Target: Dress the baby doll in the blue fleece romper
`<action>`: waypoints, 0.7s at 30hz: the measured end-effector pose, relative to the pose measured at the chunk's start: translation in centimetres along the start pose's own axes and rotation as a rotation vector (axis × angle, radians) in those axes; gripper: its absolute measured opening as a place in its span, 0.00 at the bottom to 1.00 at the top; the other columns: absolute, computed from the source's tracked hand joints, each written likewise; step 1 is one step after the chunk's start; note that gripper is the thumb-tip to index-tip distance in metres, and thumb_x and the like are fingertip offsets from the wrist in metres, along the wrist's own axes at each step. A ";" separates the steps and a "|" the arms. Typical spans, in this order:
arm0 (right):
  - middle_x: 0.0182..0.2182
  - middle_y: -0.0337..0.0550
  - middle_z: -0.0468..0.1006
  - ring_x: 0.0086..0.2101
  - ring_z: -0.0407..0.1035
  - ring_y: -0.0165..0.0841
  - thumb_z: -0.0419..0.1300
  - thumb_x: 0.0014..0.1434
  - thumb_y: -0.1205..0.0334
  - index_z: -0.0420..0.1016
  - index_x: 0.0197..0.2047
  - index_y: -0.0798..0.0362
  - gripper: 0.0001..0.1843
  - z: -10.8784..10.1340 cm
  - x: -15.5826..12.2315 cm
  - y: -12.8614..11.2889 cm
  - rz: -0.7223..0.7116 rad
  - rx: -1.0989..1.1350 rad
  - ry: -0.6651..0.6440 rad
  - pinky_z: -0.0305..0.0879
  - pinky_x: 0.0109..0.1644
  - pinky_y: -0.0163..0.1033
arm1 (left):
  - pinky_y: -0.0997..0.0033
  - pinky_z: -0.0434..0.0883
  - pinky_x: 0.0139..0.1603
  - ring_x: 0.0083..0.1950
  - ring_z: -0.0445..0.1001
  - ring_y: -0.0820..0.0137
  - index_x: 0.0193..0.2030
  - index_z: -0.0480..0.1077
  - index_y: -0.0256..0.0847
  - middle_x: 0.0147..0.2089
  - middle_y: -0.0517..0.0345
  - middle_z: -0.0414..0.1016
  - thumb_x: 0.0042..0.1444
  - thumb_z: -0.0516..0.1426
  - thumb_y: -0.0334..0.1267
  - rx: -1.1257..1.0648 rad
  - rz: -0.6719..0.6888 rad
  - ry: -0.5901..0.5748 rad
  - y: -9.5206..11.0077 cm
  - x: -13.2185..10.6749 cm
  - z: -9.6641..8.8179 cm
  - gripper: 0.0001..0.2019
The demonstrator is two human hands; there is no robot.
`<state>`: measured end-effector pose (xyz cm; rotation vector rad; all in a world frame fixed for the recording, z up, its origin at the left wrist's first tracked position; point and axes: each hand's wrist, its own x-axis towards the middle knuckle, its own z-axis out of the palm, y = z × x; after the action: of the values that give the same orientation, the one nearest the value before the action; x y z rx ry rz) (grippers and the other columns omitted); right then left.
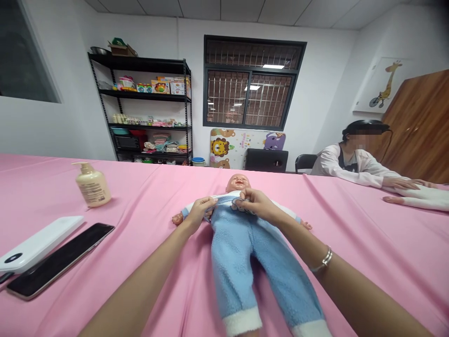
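Observation:
A baby doll (237, 183) lies on its back on the pink table cover (157, 196), head away from me. It wears fluffy blue trousers (245, 252) with white cuffs. My left hand (200, 209) pinches the trousers' waistband at the doll's left side. My right hand (255, 202) grips the waistband at the doll's chest. Both hands are closed on the fabric. A silver bracelet (324, 261) is on my right wrist.
A pump bottle of lotion (92, 185) stands at the left. A white power bank (38, 242) and a black phone (59, 267) lie near the left edge. Another person (354, 159) sits at the far right, hands on the table. Shelves (147, 112) stand behind.

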<state>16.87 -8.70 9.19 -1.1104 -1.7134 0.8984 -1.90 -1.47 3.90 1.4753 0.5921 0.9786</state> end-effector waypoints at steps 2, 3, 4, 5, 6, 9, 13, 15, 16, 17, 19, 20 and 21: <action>0.24 0.41 0.73 0.26 0.66 0.29 0.62 0.45 0.51 0.57 0.25 0.53 0.18 0.0 1.3 -0.2 0.010 -0.004 0.077 0.59 0.29 0.32 | 0.75 0.57 0.23 0.21 0.57 0.75 0.23 0.60 0.38 0.20 0.64 0.56 0.51 0.53 0.46 0.203 0.147 0.251 -0.2 0.1 0.1 0.14; 0.24 0.41 0.73 0.26 0.67 0.30 0.62 0.44 0.52 0.58 0.24 0.54 0.18 0.0 2.0 -0.2 0.008 -0.023 0.125 0.60 0.30 0.33 | 0.74 0.60 0.26 0.25 0.61 0.72 0.25 0.62 0.38 0.23 0.61 0.61 0.53 0.52 0.45 0.329 0.251 0.400 -0.2 -0.1 0.2 0.12; 0.24 0.42 0.73 0.26 0.68 0.30 0.62 0.43 0.54 0.60 0.24 0.54 0.16 0.1 2.6 0.0 0.008 -0.035 0.161 0.61 0.30 0.33 | 0.72 0.62 0.30 0.29 0.64 0.71 0.28 0.63 0.38 0.27 0.59 0.63 0.54 0.51 0.43 0.452 0.365 0.528 -0.1 -0.3 0.5 0.11; 0.24 0.42 0.74 0.25 0.68 0.30 0.62 0.43 0.55 0.62 0.24 0.55 0.15 0.1 3.2 0.2 0.013 -0.037 0.174 0.62 0.29 0.32 | 0.71 0.63 0.34 0.33 0.65 0.70 0.31 0.64 0.38 0.30 0.58 0.65 0.56 0.50 0.41 0.558 0.479 0.600 0.0 -0.7 1.0 0.09; 0.25 0.42 0.74 0.24 0.68 0.29 0.62 0.43 0.56 0.63 0.25 0.55 0.13 0.2 3.7 0.4 0.025 -0.023 0.163 0.62 0.28 0.32 | 0.71 0.63 0.36 0.34 0.65 0.70 0.32 0.63 0.39 0.32 0.57 0.65 0.57 0.49 0.39 0.641 0.582 0.597 0.2 -1.1 1.6 0.07; 0.24 0.42 0.74 0.20 0.65 0.27 0.60 0.45 0.57 0.64 0.25 0.55 0.11 0.4 4.9 0.9 0.069 0.080 0.076 0.61 0.23 0.31 | 0.70 0.64 0.40 0.36 0.66 0.70 0.32 0.62 0.39 0.32 0.57 0.65 0.59 0.48 0.36 0.726 0.753 0.373 0.8 -2.3 3.8 0.06; 0.23 0.39 0.73 0.19 0.64 0.26 0.57 0.49 0.61 0.63 0.26 0.54 0.07 0.7 5.7 1.0 0.088 0.214 0.089 0.61 0.21 0.30 | 0.65 0.64 0.50 0.45 0.67 0.67 0.39 0.64 0.38 0.40 0.52 0.69 0.58 0.46 0.31 0.676 0.619 0.359 0.2 -2.4 5.5 0.07; 0.22 0.38 0.72 0.18 0.62 0.25 0.54 0.53 0.62 0.63 0.27 0.54 0.06 0.8 6.0 1.0 0.106 0.110 0.095 0.59 0.20 0.30 | 0.61 0.61 0.55 0.52 0.65 0.64 0.46 0.63 0.35 0.47 0.46 0.68 0.56 0.46 0.29 0.686 0.461 0.384 -0.7 -2.0 5.4 0.12; 0.22 0.38 0.72 0.17 0.62 0.25 0.53 0.55 0.62 0.64 0.27 0.55 0.07 0.8 6.1 1.0 0.119 -0.007 0.092 0.59 0.20 0.30 | 0.59 0.59 0.57 0.55 0.63 0.62 0.49 0.62 0.33 0.51 0.43 0.66 0.55 0.45 0.29 0.690 0.372 0.381 -1.2 -1.8 5.3 0.15; 0.22 0.39 0.73 0.18 0.62 0.26 0.52 0.56 0.62 0.65 0.28 0.55 0.07 0.9 6.2 0.9 0.134 -0.136 0.091 0.60 0.22 0.31 | 0.58 0.57 0.59 0.57 0.61 0.61 0.52 0.60 0.31 0.54 0.40 0.64 0.54 0.45 0.29 0.689 0.290 0.375 -1.7 -1.6 5.2 0.18; 0.27 0.44 0.74 0.24 0.67 0.29 0.54 0.55 0.65 0.67 0.32 0.57 0.04 1.4 6.4 0.5 0.152 -0.351 0.129 0.64 0.30 0.34 | 0.56 0.52 0.63 0.62 0.54 0.60 0.56 0.56 0.28 0.59 0.37 0.58 0.53 0.45 0.29 0.661 0.185 0.375 -2.6 -1.3 5.0 0.22; 0.31 0.47 0.75 0.30 0.69 0.32 0.55 0.54 0.66 0.68 0.35 0.58 0.04 1.9 6.5 0.1 0.131 -0.453 0.167 0.65 0.35 0.37 | 0.55 0.50 0.64 0.64 0.50 0.59 0.58 0.54 0.28 0.61 0.38 0.55 0.53 0.46 0.30 0.638 0.177 0.392 -3.0 -1.2 5.0 0.23; 0.35 0.50 0.75 0.36 0.69 0.35 0.57 0.53 0.67 0.68 0.38 0.59 0.08 2.6 6.7 -0.3 0.083 -0.556 0.202 0.64 0.41 0.40 | 0.55 0.48 0.64 0.65 0.47 0.59 0.59 0.53 0.29 0.62 0.38 0.53 0.52 0.47 0.31 0.610 0.197 0.418 -3.3 -1.2 4.9 0.25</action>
<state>12.92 -2.86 10.44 -1.5836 -1.8015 0.3369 2.22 -4.57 0.78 1.8990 1.1374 1.3523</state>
